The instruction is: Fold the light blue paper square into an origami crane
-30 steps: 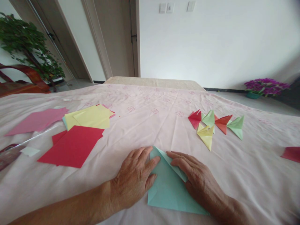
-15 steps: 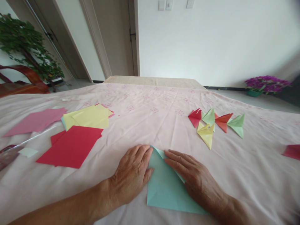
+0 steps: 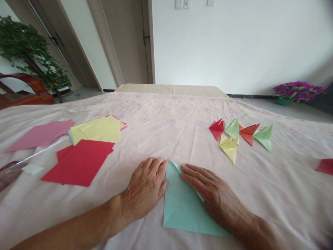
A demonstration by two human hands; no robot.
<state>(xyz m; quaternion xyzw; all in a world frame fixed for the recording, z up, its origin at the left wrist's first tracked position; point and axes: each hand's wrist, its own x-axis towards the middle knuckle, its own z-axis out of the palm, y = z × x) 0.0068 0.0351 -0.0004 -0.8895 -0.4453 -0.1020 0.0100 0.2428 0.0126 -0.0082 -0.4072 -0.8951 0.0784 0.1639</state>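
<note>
A light blue-green sheet of paper (image 3: 182, 205) lies on the cloth in front of me, with a narrow flap turned over along its right slanting side. My left hand (image 3: 147, 187) rests at the sheet's left edge, its fingertips by the top corner and its thumb at the side. Flat across the folded flap lies my right hand (image 3: 213, 191), fingers stretched out toward the top corner and covering much of the fold.
Red sheets (image 3: 80, 165), yellow sheets (image 3: 100, 130) and pink sheets (image 3: 41, 135) lie at the left. Several folded paper pieces, among them a yellow one (image 3: 230, 147), stand at the right. A red paper (image 3: 325, 166) sits at the right edge. Pink flowered cloth (image 3: 161, 139) covers the surface.
My left thumb has drawn back off the sheet to its left edge. My right fingers have moved slightly up and left over the flap, which lies flatter.
</note>
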